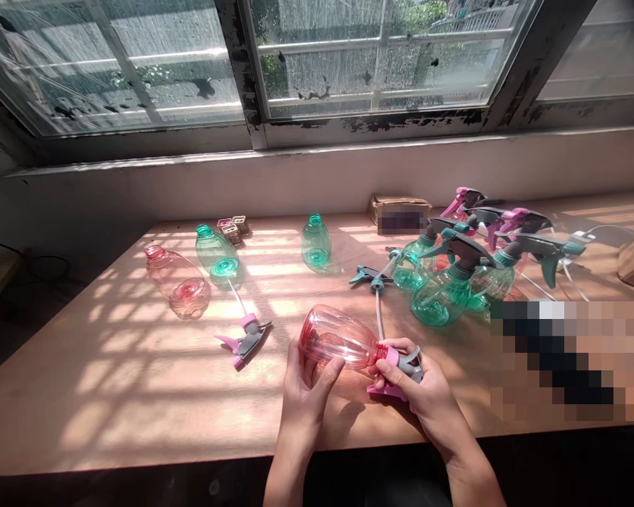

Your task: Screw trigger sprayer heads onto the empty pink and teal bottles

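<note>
A clear red spray bottle (338, 336) lies on its side between my hands, just above the table's front part. My left hand (311, 384) is wrapped round its base end. At the neck, my right hand (415, 384) grips the pink-and-grey spray head (392, 355), which sits against the bottle's mouth; I cannot tell how tightly it is screwed on. Another pink-and-grey spray head (247, 341) with its tube lies to the left of my hands. Behind them rests a green-and-grey spray head (376, 279), its tube pointing towards me.
An open red bottle (177, 282) and two open green bottles, one at left (216, 253) and one mid-table (315, 243), stand on the wooden table (137, 394). Several green bottles with spray heads (444, 299) crowd the right. A cardboard box (400, 215) sits by the wall; cables run at right.
</note>
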`<act>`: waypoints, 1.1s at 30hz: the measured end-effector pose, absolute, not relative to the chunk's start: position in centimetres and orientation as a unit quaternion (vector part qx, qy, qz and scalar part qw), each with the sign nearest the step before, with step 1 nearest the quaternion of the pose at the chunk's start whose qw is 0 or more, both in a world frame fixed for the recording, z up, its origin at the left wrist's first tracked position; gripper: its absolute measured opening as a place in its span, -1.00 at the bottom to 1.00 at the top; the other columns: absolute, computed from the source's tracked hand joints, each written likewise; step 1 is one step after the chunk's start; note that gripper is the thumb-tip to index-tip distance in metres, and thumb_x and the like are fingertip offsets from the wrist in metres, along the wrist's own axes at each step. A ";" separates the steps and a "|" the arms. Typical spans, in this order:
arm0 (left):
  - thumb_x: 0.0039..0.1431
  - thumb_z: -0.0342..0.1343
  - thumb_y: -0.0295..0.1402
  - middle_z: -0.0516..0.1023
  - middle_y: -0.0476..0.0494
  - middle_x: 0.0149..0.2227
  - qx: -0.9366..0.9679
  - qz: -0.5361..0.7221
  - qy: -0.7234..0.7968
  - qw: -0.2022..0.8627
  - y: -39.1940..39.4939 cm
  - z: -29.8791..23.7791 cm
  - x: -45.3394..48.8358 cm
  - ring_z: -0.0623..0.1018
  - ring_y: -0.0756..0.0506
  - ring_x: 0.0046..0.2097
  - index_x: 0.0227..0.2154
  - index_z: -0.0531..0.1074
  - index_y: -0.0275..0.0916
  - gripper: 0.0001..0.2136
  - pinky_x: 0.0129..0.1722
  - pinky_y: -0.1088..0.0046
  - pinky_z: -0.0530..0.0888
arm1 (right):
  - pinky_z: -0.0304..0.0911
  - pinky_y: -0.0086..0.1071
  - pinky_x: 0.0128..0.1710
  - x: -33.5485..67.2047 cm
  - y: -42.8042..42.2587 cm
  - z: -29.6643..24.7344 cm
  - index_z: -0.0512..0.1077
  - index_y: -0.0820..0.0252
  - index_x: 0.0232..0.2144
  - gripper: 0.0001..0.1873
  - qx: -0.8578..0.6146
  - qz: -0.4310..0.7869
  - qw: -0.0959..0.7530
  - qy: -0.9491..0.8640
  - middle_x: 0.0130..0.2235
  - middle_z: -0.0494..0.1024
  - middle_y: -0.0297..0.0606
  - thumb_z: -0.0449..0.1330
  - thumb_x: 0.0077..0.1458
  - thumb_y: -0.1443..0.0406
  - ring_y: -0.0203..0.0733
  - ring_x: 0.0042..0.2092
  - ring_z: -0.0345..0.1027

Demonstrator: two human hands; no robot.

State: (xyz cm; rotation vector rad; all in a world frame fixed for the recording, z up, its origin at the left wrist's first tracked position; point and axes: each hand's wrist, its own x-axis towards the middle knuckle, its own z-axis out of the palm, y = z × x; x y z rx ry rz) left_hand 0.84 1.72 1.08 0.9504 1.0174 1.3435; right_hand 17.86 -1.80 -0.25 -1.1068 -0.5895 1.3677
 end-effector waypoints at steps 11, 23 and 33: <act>0.09 0.43 -0.30 0.66 -0.08 0.06 0.404 0.571 0.436 0.566 1.7 1.3 0.9 0.63 -0.20 0.14 0.07 0.51 -0.09 -0.54 0.18 0.29 0.53 | 0.63 -0.28 -0.37 17.9 -1.8 -0.2 0.53 0.19 -0.13 -0.43 -0.481 0.592 0.597 -0.248 -0.41 0.75 -0.24 0.63 -0.09 0.09 -0.19 -0.46 0.61; 0.08 0.43 -0.31 0.65 -0.08 0.09 0.401 0.570 0.444 0.563 1.6 1.4 0.9 0.62 -0.21 0.16 0.08 0.51 -0.07 -0.52 0.20 0.29 0.53 | 0.63 -0.27 -0.35 17.8 -1.8 -0.1 0.52 0.19 -0.13 -0.43 -0.478 0.596 0.597 -0.245 -0.42 0.75 -0.25 0.63 -0.09 0.09 -0.19 -0.46 0.60; 0.08 0.44 -0.29 0.65 -0.08 0.08 0.406 0.570 0.444 0.560 1.6 1.5 1.0 0.63 -0.21 0.15 0.07 0.51 -0.08 -0.52 0.19 0.29 0.52 | 0.62 -0.25 -0.34 17.8 -1.8 0.0 0.50 0.18 -0.12 -0.41 -0.478 0.596 0.598 -0.242 -0.41 0.75 -0.26 0.64 -0.11 0.10 -0.20 -0.46 0.60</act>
